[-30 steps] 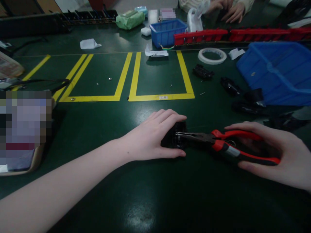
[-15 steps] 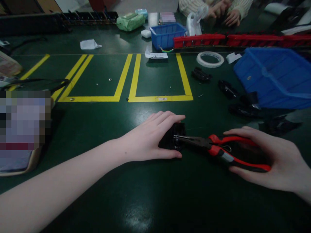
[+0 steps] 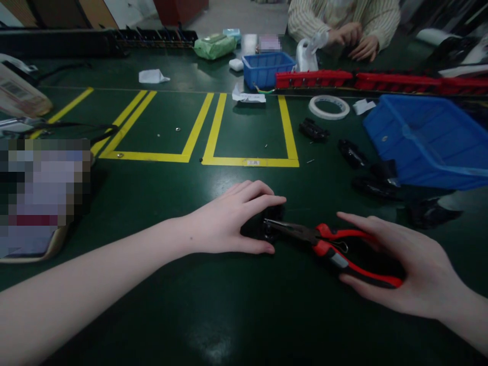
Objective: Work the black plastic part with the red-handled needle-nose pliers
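Note:
My left hand [image 3: 244, 218] lies low over the green tabletop, thumb and fingers curved around a small black plastic part [image 3: 270, 231]. Much of that part is hidden beneath the palm and dark against the table. My right hand [image 3: 407, 264] holds red-and-black needle-nose pliers [image 3: 324, 241] by the handles. Their long jaws point left, and the tips reach a small shiny bit of metal at the black part. Whether the jaws are clamped on it I cannot tell. Several similar black parts [image 3: 353, 154] lie farther up on the right.
A large blue bin [image 3: 427, 137] stands tilted at the right, with a roll of tape [image 3: 329, 107] beside it. A phone [image 3: 41, 198] rests at the left. Yellow tape lines [image 3: 247, 162] mark the table. Across from me sits a person [image 3: 343, 30] behind red racks [image 3: 312, 79].
The camera view has shifted slightly upward. The pliers and my right hand appear a little lower and farther left; my left hand keeps its hold on the black part.

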`<state>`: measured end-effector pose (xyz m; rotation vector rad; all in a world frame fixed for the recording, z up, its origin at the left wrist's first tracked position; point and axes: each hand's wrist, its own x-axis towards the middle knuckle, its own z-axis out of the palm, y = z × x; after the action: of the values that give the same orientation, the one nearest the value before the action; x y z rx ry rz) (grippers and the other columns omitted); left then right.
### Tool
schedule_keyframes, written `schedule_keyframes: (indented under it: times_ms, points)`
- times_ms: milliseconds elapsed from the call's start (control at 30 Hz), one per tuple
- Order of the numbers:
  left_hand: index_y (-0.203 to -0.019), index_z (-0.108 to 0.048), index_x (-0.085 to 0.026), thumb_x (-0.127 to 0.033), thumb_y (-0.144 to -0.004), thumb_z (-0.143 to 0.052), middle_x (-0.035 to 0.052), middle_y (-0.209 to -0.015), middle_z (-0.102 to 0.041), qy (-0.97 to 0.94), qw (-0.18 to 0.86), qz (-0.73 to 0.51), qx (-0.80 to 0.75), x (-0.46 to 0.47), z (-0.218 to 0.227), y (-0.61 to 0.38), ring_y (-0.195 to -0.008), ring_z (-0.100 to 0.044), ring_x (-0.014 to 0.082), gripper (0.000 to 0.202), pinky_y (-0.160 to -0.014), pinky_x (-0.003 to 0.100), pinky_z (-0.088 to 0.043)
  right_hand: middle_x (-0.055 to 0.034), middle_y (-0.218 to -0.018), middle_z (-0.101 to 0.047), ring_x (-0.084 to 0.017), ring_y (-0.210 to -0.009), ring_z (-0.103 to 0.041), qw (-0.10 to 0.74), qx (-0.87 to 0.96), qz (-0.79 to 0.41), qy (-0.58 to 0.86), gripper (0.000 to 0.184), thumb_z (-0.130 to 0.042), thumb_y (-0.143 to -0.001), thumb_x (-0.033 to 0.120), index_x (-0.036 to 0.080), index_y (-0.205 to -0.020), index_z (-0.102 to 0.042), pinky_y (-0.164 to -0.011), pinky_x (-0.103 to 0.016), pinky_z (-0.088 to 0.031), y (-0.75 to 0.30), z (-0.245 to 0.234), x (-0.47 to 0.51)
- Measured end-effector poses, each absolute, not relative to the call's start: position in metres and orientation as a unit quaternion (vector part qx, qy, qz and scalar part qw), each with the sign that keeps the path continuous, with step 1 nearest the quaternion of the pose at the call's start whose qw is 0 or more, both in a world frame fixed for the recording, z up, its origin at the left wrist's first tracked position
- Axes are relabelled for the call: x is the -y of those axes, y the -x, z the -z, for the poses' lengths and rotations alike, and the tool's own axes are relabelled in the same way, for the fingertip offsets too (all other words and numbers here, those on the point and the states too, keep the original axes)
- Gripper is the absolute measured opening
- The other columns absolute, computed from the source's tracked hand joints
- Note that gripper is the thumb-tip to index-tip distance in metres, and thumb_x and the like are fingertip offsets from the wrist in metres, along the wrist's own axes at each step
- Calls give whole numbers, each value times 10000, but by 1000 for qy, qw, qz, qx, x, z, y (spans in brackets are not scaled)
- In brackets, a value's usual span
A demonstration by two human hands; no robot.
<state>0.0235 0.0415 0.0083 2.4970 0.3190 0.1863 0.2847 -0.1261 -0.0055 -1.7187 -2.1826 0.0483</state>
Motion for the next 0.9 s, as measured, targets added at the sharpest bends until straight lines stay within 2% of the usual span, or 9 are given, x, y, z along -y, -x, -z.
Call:
schedule_keyframes:
  times_ms: [167, 300, 500, 733, 900]
  points:
    - [-1358, -418, -199, -448, -812, -684, 99, -1285, -478, -944, 299, -73, -115, -42, -9, -25, -1147, -460, 261, 657, -954, 394, -420, -100, -984, -670, -233, -787, -656, 192, 780, 3, 596, 533, -477, -844, 590, 204, -1211, -492, -642, -364, -527, -284, 6, 126]
    - [-1340, -432, -201, -440, -809, -676, 100, -1282, -483, -951, 286, -69, -99, -42, -9, -26, -1152, -458, 270, 631, -963, 400, -395, -102, -985, -674, -263, -802, -661, 187, 783, 1, 593, 540, -502, -821, 595, 215, -1206, -495, -650, -391, -533, -288, 7, 127]
    - [-1336, -435, -203, -365, -778, -678, 98, -1312, -478, -957, 273, -55, -78, -42, -11, -27, -1189, -439, 286, 630, -991, 407, -351, -101, -980, -677, -243, -788, -664, 178, 800, 25, 573, 531, -535, -814, 561, 200, -1200, -492, -632, -363, -536, -291, 8, 126]
    - [-1353, -420, -201, -490, -802, -676, 104, -1304, -483, -958, 270, -58, -78, -44, -9, -27, -1169, -449, 282, 673, -969, 387, -355, -131, -953, -676, -229, -745, -665, 166, 831, 54, 529, 537, -533, -832, 523, 133, -1197, -477, -598, -338, -536, -290, 6, 123]
    - [-1345, -424, -193, -522, -792, -680, 110, -1280, -491, -954, 280, -64, -82, -45, -8, -28, -1148, -458, 279, 693, -959, 384, -363, -132, -986, -667, -251, -784, -662, 175, 802, 24, 570, 528, -492, -847, 553, 161, -1200, -474, -630, -376, -530, -285, 7, 124]
